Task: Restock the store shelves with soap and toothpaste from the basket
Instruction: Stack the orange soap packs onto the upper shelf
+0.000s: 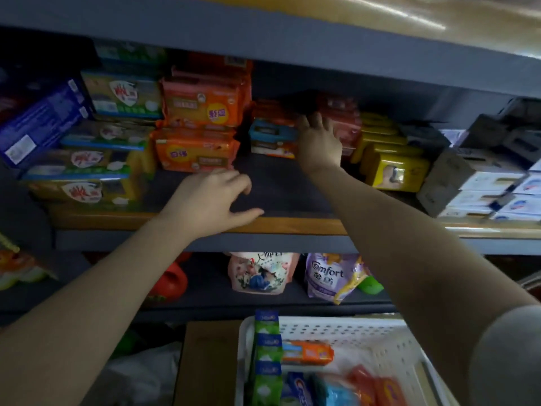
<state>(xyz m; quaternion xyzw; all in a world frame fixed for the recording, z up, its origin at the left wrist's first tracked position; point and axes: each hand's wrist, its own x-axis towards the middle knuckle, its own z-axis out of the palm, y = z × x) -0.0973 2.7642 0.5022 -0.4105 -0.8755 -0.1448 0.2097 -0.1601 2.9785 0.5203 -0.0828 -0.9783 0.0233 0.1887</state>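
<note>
My right hand reaches deep into the middle shelf and touches the right end of a small stack of soap packs, one blue between orange ones. Whether its fingers curl round a pack is hidden. My left hand hovers over the shelf's front edge with spread, relaxed fingers and holds nothing. Below, a white perforated basket holds an orange soap pack, green and blue toothpaste boxes and more packets at the bottom.
Orange soap packs and green-yellow soap packs fill the shelf's left. Yellow boxes and white boxes stand to the right. Softener pouches sit on the lower shelf. A cardboard box lies beside the basket.
</note>
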